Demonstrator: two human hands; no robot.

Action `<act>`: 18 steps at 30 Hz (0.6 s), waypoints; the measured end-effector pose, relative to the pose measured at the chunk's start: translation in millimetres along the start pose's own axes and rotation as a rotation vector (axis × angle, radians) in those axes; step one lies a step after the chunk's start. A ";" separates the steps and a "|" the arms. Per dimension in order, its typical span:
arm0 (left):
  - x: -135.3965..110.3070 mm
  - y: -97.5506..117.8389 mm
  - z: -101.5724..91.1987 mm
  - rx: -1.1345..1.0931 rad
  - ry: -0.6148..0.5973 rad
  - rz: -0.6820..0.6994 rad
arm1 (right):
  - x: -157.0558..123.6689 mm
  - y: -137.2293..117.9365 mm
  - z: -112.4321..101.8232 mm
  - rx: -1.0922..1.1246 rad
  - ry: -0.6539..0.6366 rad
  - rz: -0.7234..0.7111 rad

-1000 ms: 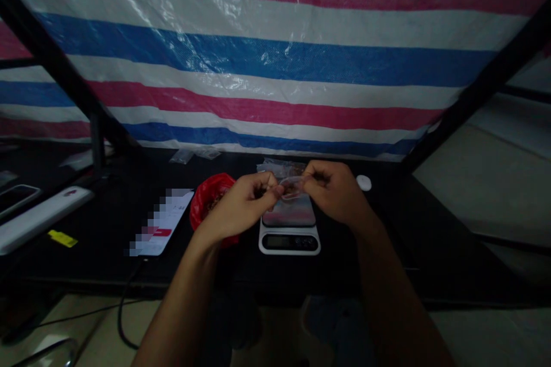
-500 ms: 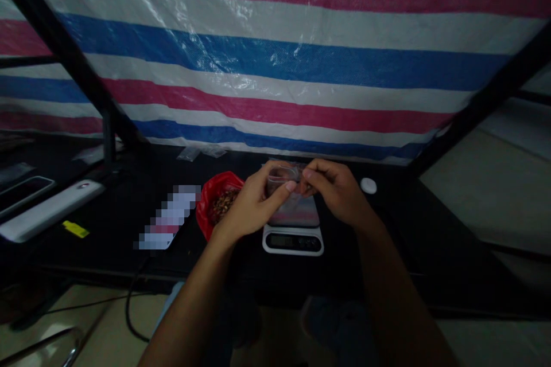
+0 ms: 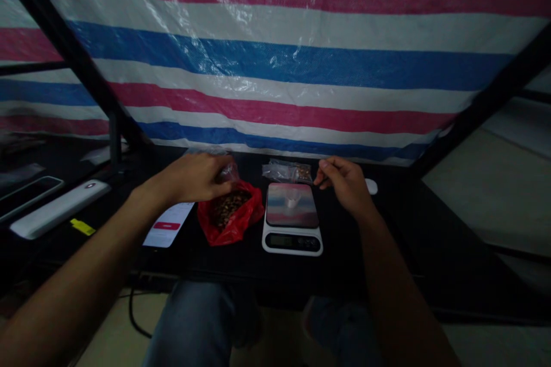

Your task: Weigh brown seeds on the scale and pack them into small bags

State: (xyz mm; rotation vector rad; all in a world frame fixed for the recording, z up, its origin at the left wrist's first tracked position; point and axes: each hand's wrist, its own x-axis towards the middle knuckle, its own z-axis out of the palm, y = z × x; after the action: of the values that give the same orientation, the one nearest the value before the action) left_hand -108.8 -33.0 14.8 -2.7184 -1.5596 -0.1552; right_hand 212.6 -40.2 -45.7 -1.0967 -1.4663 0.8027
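My left hand (image 3: 193,175) is over the back of an open red plastic bag (image 3: 253,206), fingers curled round crinkled clear plastic (image 3: 231,171) that looks like a small bag. Small brown pieces (image 3: 228,207) fill the red bag; I cannot tell their kind. Right of it is a white kitchen scale (image 3: 293,246) with a small clear cup (image 3: 293,200) on its plate. Behind the scale lies a clear plastic bag (image 3: 286,171) with brown pieces at its right end. My right hand (image 3: 342,183) is beside that bag, fingertips pinched on something small and dark.
A phone with a lit screen (image 3: 166,229) lies left of the red bag. Further left are a yellow tag (image 3: 82,226), a long white device (image 3: 60,209) and another phone (image 3: 32,198). A white round object (image 3: 371,186) sits by my right hand. Striped sheeting (image 3: 279,63) hangs behind.
My hands were together over the scale, with clear plastic between them. Now they are apart: the left has gone left above the red bag, the right slightly right. The scale's plate is uncovered.
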 end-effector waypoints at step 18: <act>33.3 13.4 2.9 0.610 -0.346 0.441 | 0.4 1.3 9.0 0.009 -0.088 -0.024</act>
State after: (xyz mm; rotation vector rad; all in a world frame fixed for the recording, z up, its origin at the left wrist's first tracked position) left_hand -80.3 -11.0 15.4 -2.5561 -0.8017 0.6992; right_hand 204.1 -38.7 -48.4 -1.0469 -1.5447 0.8489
